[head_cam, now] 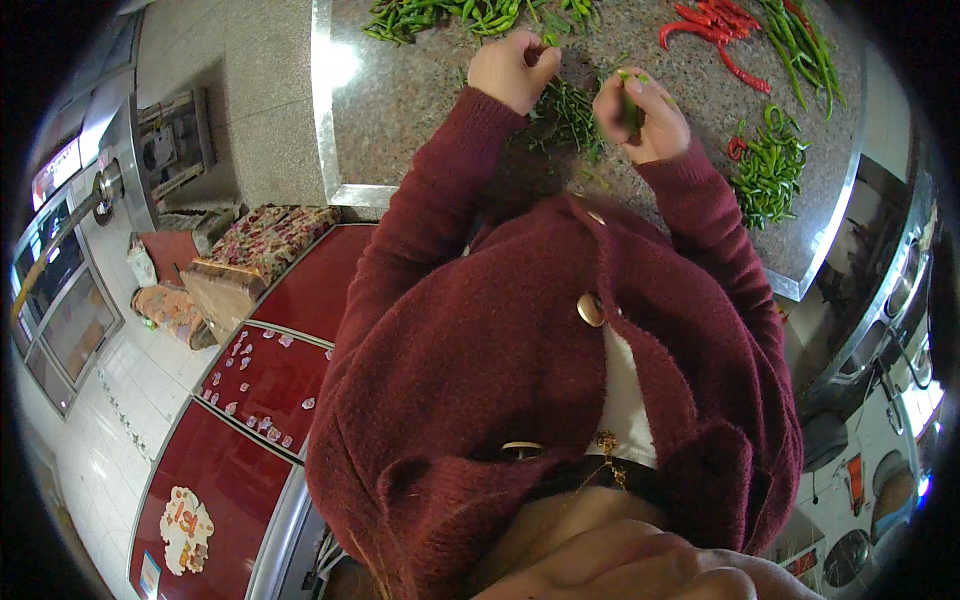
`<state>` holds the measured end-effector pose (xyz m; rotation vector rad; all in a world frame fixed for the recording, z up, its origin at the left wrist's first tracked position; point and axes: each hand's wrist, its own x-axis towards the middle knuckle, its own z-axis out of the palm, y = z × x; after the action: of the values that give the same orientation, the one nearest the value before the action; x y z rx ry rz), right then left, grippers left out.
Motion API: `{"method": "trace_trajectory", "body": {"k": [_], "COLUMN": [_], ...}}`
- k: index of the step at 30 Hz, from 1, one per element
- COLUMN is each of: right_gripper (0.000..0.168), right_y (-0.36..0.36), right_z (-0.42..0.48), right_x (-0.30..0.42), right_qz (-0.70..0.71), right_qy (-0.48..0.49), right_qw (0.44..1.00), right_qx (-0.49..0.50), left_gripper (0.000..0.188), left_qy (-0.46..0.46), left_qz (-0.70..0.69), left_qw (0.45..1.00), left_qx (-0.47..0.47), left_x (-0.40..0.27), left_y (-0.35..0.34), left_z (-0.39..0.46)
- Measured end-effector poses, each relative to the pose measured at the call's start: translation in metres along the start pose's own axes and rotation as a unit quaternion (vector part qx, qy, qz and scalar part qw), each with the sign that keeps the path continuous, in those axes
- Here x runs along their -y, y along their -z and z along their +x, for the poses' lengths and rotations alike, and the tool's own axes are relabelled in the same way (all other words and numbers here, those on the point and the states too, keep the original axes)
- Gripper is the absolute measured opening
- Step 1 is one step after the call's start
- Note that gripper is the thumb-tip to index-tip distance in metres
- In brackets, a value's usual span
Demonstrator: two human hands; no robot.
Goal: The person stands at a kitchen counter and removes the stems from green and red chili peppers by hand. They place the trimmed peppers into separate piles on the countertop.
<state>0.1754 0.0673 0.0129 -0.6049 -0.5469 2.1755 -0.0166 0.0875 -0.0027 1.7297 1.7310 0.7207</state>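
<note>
My left hand (516, 71) is closed, thumb against fingers, on a small green chili pepper (551, 39) near the far pile of green chili peppers (487, 15). My right hand (643, 116) is curled around green chili pepper pieces (632, 77); some of what it holds is hidden by the fingers and blurred. Between my hands lies a loose heap of thin green stems (568, 112). To the right are red chili peppers (716, 26), long green chili peppers (808, 56) and a heap of small green chili peppers (769, 172) with a red one at its edge.
The speckled stone tabletop (397, 112) has a shiny metal rim. A stove (874, 322) with pans near it stands at the right. At the left are a red-panelled appliance (217, 465) and a box (225, 289) beside a floral cloth (270, 232).
</note>
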Motion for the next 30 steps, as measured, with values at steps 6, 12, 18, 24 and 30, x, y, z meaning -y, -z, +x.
{"method": "trace_trajectory", "body": {"k": [6, 12, 18, 24, 30], "right_gripper": [0.016, 0.018, 0.016, 0.014, 0.014], "right_y": [-0.009, -0.002, -0.026, -0.038, -0.043], "right_z": [0.006, 0.002, -0.008, -0.013, -0.014], "right_x": [-0.007, -0.006, 0.016, 0.031, 0.037], "right_qz": [-0.019, -0.015, -0.052, -0.418, -0.591], "right_qy": [-0.010, -0.073, -0.070, 0.052, 0.125], "right_qw": [0.981, 0.992, 0.984, 0.900, 0.792], "right_qx": [-0.192, -0.099, -0.153, -0.114, -0.082], "left_gripper": [0.027, 0.019, 0.015, 0.015, 0.019], "left_qy": [0.034, -0.055, -0.132, -0.139, -0.208], "left_qz": [-0.045, -0.222, -0.214, -0.165, -0.123], "left_qw": [0.994, 0.970, 0.963, 0.975, 0.970], "left_qx": [0.095, 0.086, 0.096, 0.056, -0.011], "left_x": [-0.019, -0.031, -0.047, -0.062, -0.067], "left_y": [0.005, 0.017, 0.031, 0.040, 0.036], "left_z": [-0.022, -0.028, -0.025, -0.030, -0.034]}}
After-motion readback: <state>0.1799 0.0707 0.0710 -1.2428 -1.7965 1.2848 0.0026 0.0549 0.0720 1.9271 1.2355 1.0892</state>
